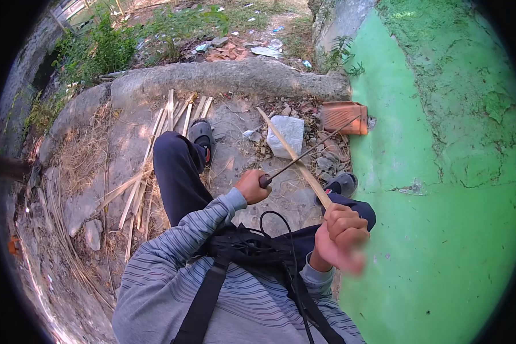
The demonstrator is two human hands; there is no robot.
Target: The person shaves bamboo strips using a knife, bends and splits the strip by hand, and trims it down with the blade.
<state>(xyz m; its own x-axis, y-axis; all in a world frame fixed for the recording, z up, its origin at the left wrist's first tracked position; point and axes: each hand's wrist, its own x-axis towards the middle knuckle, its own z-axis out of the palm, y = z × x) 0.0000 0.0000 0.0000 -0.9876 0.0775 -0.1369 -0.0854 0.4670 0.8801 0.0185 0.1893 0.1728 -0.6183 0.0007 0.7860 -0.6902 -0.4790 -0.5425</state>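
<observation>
My left hand (pixel 255 186) is closed round the dark handle of a long knife (pixel 309 150). Its thin, dark blade slants up and to the right. In my right hand (pixel 344 232), fingers wrapped tight, is the near end of a pale bamboo strip (pixel 311 179). The strip runs up and left to a narrow tip beside a whitish stone block (pixel 285 136). Blade and strip cross just below the block; whether they touch, I cannot tell. Motion blurs part of my right hand.
More split bamboo strips (pixel 136 198) lie on the ground left of my bent leg. An orange clay block (pixel 345 117) stands against the green wall (pixel 436 241) on the right. A low concrete kerb (pixel 223 78) runs across the front, with rubble and plants beyond.
</observation>
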